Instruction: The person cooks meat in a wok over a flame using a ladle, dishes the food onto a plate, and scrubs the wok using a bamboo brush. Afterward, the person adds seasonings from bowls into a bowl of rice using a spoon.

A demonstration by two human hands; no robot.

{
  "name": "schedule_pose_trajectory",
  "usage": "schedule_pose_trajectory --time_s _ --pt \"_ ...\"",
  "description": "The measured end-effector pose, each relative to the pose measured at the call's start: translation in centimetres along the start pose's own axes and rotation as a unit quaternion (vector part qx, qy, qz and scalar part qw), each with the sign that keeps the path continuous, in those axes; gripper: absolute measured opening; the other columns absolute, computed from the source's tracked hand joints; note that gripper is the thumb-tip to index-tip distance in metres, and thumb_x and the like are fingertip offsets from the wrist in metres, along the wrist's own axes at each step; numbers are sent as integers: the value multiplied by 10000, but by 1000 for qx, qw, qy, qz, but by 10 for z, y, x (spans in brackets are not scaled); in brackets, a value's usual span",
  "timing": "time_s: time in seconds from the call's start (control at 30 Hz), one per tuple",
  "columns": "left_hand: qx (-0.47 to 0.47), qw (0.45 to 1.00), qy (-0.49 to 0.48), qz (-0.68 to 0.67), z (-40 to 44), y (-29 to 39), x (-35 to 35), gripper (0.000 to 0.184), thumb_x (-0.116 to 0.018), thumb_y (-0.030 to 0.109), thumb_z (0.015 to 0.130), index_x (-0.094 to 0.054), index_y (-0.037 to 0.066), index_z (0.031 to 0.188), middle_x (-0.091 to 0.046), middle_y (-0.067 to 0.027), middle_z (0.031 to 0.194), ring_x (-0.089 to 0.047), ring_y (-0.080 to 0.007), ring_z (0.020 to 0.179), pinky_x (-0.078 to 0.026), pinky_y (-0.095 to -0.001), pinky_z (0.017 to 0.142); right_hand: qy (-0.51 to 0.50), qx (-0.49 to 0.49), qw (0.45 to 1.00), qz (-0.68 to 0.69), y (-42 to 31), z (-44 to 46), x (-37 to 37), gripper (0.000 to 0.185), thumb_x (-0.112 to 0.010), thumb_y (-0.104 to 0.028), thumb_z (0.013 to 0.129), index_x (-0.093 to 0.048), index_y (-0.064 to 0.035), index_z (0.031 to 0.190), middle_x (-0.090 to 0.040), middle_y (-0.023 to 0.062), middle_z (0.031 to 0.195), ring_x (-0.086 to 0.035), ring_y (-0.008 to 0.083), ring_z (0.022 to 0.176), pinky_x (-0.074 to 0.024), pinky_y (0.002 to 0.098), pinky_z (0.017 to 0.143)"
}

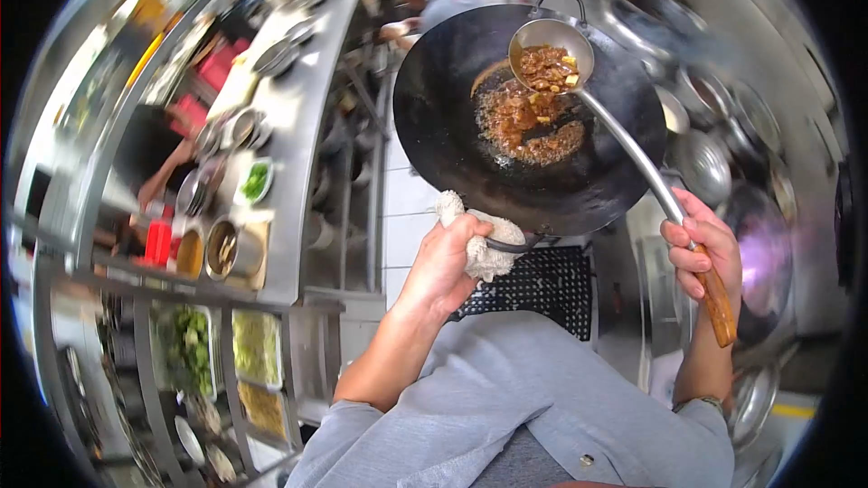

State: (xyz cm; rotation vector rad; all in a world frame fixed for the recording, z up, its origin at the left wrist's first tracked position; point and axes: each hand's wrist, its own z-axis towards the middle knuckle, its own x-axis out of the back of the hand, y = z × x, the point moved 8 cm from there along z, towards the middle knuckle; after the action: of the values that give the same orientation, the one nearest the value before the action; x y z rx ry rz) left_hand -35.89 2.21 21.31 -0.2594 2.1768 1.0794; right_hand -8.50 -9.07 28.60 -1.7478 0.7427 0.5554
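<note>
My left hand [449, 258] is closed round a pale cloth [495, 244] wrapped on the near handle of a large black wok [443, 140]. The wok is off the floor in front of me, with brown sauced food [524, 122] in its middle. My right hand [707, 248] grips the wooden end of a long-handled ladle [633, 154]. Its bowl is over the wok's far part and holds brown pieces in sauce with some yellow bits. Whether the bowl touches the wok I cannot tell.
A steel counter [316, 117] on the left bears bowls, a metal pot [233, 248] and a dish of chopped greens [256, 180]. Trays of vegetables [188, 348] lie below. Another person [443, 4] is beyond the wok. A purplish flame glow [768, 253] shows at the right among pans.
</note>
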Motion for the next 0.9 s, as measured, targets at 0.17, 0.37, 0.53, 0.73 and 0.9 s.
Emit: schedule_pose_trajectory --time_s 0.17,0.37,0.53,0.73,0.9 --pt "-95 989 109 6 -48 51 99 260 -570 82 897 -575 -38 1127 -665 -150 1044 -682 -269 930 -575 -404 791 -109 -106 988 34 71 96 -76 459 -387 -36 1001 -333 -8 1456 -466 105 893 -483 57 535 -557 302 366" --pt "-162 963 207 -69 -74 64 206 333 -596 81 867 -576 -37 1178 -674 -140 1075 -686 -275 958 -567 -421 847 -201 -223 954 20 156 196 -162 380 -407 -64 1022 -475 -12 1393 -471 96 931 -479 52 583 -534 267 385" --pt "-172 942 256 -130 -83 61 249 334 -599 75 860 -587 -39 1173 -680 -145 1093 -691 -287 974 -569 -434 872 -258 -343 902 47 211 268 -233 310 -435 -71 1017 -486 -3 1315 -466 73 893 -486 44 570 -517 253 371" --pt "-156 914 312 -207 -77 42 269 328 -577 74 875 -581 -54 1177 -678 -157 1095 -689 -298 979 -570 -450 875 -319 -376 868 -54 265 356 -312 199 -522 -63 983 -461 -66 1173 -531 67 850 -491 40 553 -421 209 368" --pt "-155 896 336 -245 -65 35 266 301 -576 91 896 -592 -46 1163 -688 -154 1074 -697 -283 939 -572 -430 805 -345 -321 850 -238 311 420 -343 304 -542 -46 951 -465 -58 1245 -553 49 859 -493 45 549 -424 217 390"
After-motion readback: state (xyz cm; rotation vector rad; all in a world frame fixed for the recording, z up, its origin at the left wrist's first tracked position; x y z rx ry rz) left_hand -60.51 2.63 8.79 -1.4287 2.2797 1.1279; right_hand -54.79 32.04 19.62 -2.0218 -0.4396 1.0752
